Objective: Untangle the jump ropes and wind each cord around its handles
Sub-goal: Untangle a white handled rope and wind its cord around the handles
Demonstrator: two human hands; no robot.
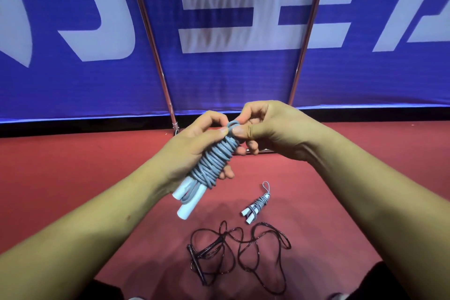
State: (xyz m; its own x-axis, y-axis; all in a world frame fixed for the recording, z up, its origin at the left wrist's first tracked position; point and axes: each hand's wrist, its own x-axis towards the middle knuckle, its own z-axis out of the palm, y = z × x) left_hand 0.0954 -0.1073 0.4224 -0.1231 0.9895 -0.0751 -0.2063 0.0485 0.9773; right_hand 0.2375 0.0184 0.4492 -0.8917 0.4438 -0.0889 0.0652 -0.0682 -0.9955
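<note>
A jump rope with white handles and a grey cord (211,163) wound tightly around them is held in the air at centre. My left hand (194,151) grips the wound bundle around its middle. My right hand (265,129) pinches the small loop of grey cord at the bundle's top end. On the red floor below lies a second white-handled rope (255,204), wound up with a short loop sticking out. Nearer to me lies a black jump rope (233,253), its cord loose and tangled around its two black handles.
A blue banner (97,80) with white lettering runs along the back of the red floor (73,165). Two metal rack legs (155,51) stand in front of it. More ropes hang at the top edge. My knees show at the bottom.
</note>
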